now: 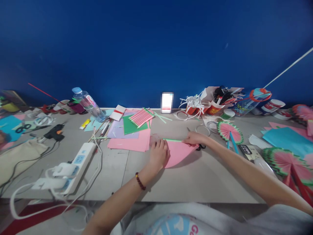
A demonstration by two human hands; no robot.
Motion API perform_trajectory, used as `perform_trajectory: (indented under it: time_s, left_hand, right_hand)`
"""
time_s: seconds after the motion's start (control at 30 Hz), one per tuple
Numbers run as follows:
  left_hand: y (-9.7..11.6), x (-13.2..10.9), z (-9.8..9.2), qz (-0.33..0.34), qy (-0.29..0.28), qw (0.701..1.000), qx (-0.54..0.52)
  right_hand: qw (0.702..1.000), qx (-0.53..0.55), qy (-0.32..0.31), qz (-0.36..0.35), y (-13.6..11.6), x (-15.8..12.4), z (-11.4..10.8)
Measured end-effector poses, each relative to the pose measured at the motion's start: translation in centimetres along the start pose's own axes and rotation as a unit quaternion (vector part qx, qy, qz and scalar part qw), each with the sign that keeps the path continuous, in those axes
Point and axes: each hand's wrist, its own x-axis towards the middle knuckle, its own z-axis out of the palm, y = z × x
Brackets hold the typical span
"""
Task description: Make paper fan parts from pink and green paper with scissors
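Note:
A sheet of pink paper (179, 153) with a green strip along its far edge lies in front of me, its near side bowed up off the table. My left hand (159, 153) grips its left end, fingers bent over the far edge. At the far right corner, my right hand (193, 138) pinches the paper. Black-handled scissors (201, 147) lie partly hidden under my right hand. Left of the paper, a pleated pink and green piece (141, 117) rests on a green sheet (128, 125) and larger pink sheets (132, 143).
To the left are a power strip (81, 163) with white cables, a tilted plastic bottle (89, 102) and a glue gun (55, 132). Paper fans (230, 132), a phone (249, 152) and blue paper (288, 138) lie right. Cups (215, 107) and a lit screen (167, 102) stand along the blue wall.

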Motion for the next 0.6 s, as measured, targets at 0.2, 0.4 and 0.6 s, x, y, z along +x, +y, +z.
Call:
perform_trajectory:
  time_s: [0.2, 0.4, 0.6]
  left_hand:
    - [0.4, -0.7, -0.9, 0.011, -0.024, 0.999, 0.04]
    - [0.7, -1.4, -2.2, -0.001, -0.042, 0.998, 0.048]
    - [0.6, -1.9, -3.7, -0.016, -0.104, 0.994, 0.039]
  right_hand:
    - [0.993, -0.039, 0.109, 0.005, -0.4, -1.2, 2.2]
    - [0.968, -0.04, 0.243, -0.048, -1.6, -3.7, 5.2]
    - [0.943, -0.115, 0.28, -0.136, -1.2, -4.4, 6.1]
